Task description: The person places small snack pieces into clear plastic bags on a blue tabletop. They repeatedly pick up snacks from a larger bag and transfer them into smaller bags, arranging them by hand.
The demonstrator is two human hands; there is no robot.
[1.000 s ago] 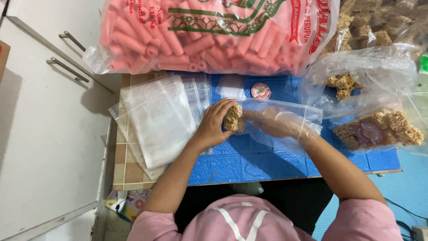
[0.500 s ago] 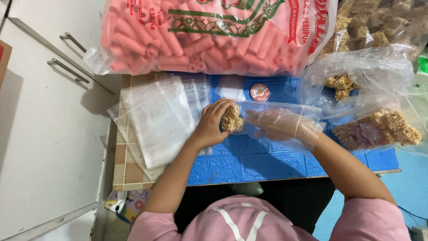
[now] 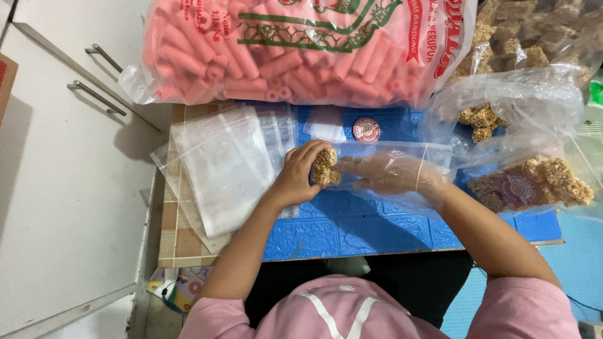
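My left hand (image 3: 301,179) is cupped around a small stack of brown puffed-rice snack pieces (image 3: 325,167) at the left end of a clear plastic bag (image 3: 433,154). My right hand (image 3: 389,172) lies under the clear plastic of that bag, seemingly inside it. Its fingers are stretched out flat with the tips reaching the snack pieces. Whether plastic lies between my left palm and the pieces I cannot tell. Both hands rest over a blue embossed mat (image 3: 352,232).
A pile of empty clear bags (image 3: 220,166) lies left of my hands. A big sack of pink tube crackers (image 3: 295,50) fills the far side. Bags of brown snack pieces (image 3: 534,182) sit at the right, a round sticker (image 3: 366,130) beyond the hands, and white cabinet doors (image 3: 69,157) at the left.
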